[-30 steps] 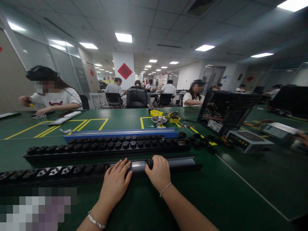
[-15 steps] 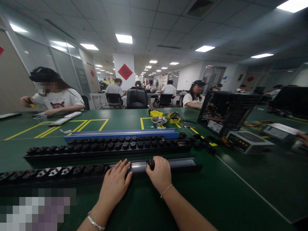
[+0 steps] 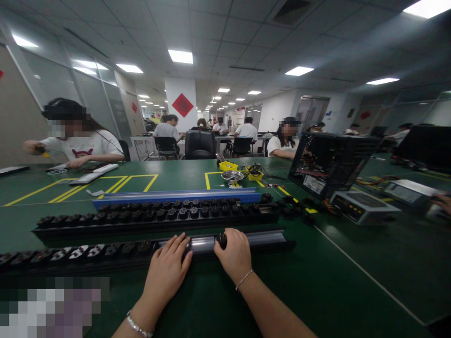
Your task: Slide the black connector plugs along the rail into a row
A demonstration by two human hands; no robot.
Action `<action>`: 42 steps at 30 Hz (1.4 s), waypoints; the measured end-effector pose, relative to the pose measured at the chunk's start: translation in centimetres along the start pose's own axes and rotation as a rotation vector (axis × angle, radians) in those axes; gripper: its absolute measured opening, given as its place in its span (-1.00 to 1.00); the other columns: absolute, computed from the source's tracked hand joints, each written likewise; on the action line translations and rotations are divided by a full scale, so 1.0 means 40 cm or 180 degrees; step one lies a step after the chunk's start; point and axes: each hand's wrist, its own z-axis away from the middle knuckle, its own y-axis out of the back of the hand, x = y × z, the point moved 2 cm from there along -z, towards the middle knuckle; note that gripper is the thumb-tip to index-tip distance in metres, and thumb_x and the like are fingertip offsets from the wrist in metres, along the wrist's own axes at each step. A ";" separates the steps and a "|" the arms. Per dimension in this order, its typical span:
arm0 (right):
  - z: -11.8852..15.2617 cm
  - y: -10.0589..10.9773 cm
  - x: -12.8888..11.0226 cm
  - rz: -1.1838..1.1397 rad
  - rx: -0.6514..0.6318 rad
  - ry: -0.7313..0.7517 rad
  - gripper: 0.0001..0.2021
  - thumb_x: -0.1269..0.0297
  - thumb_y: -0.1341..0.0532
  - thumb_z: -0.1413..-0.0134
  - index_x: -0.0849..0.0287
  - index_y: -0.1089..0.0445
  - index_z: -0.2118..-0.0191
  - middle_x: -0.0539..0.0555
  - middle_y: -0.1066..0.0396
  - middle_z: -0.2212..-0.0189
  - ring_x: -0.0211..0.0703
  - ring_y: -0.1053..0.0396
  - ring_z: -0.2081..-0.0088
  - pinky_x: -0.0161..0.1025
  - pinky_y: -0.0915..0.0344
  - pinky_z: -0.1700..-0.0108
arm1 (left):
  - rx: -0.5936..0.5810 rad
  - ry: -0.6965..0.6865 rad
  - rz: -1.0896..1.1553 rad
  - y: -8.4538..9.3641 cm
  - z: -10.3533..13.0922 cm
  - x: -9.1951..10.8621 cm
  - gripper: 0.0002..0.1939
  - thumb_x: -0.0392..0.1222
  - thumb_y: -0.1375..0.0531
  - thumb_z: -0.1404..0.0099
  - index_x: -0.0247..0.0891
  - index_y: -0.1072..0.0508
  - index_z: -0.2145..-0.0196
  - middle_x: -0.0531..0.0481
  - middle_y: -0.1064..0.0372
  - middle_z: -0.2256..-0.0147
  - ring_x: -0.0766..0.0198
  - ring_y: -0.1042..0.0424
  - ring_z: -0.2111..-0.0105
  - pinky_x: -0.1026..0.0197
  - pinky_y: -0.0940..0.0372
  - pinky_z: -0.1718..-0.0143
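Observation:
My right hand [image 3: 234, 251] has its fingers wrapped round a small black round part [image 3: 221, 240], over the bare metal channel of the nearest black rail [image 3: 268, 238]. On the same rail, further left, my left hand [image 3: 171, 260] lies with its fingers stretched over the channel; whatever is under the palm is hidden. A row of black round parts [image 3: 112, 249] fills the rail's left portion. Behind it is a second black rail [image 3: 158, 226] with more of these parts in two rows. A blue rail [image 3: 141, 195] lies beyond that.
Yellow trays [image 3: 228, 166] and a metal bowl [image 3: 232, 175] stand past the rails. At the right are an open computer case [image 3: 331, 162], a power supply box [image 3: 364, 206] and loose black parts. People sit across the green table [image 3: 345, 291].
The view has shifted very slightly. Both my hands keep their places on the rail. The person at the left has moved a hand slightly outward.

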 end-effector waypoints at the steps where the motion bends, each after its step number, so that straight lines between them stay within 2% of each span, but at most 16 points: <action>1: 0.000 0.001 0.001 0.0005 -0.0006 -0.0005 -0.94 0.31 -0.16 0.07 0.16 -0.26 0.42 0.06 -0.37 0.38 -0.11 -0.28 0.22 -0.20 -0.06 0.05 | 0.0013 -0.0002 -0.0006 0.001 0.000 0.001 -0.56 0.01 0.08 -0.29 -0.08 -0.29 -0.07 0.02 -0.21 -0.13 0.13 -0.16 -0.13 -0.02 -0.19 -0.01; 11: -0.004 0.016 0.028 0.0035 -0.0065 -0.0075 -0.94 0.31 -0.14 0.06 0.16 -0.23 0.44 0.05 -0.33 0.41 -0.14 -0.26 0.25 -0.25 -0.09 0.13 | 0.0033 0.0004 -0.0018 -0.004 0.002 -0.002 -0.55 0.02 0.09 -0.29 -0.07 -0.29 -0.07 0.00 -0.20 -0.13 0.12 -0.15 -0.14 -0.01 -0.18 -0.01; 22: -0.007 0.015 0.031 0.0112 0.0000 -0.0133 -0.88 0.25 -0.16 0.07 0.14 -0.20 0.47 0.05 -0.32 0.43 -0.13 -0.25 0.28 -0.24 -0.09 0.19 | 0.0031 0.0011 0.0007 -0.005 0.003 -0.004 -0.56 0.01 0.08 -0.29 -0.06 -0.28 -0.08 0.01 -0.20 -0.13 0.13 -0.16 -0.14 -0.01 -0.16 -0.02; 42: -0.019 0.035 0.068 0.0296 -0.0033 -0.0417 -0.91 0.30 -0.16 0.12 0.13 -0.20 0.47 0.07 -0.33 0.42 -0.11 -0.27 0.24 -0.25 -0.11 0.21 | -0.0094 0.0070 0.0115 -0.004 0.003 -0.006 -0.55 0.02 0.10 -0.30 -0.05 -0.27 -0.08 0.02 -0.19 -0.15 0.13 -0.12 -0.15 -0.03 -0.13 -0.04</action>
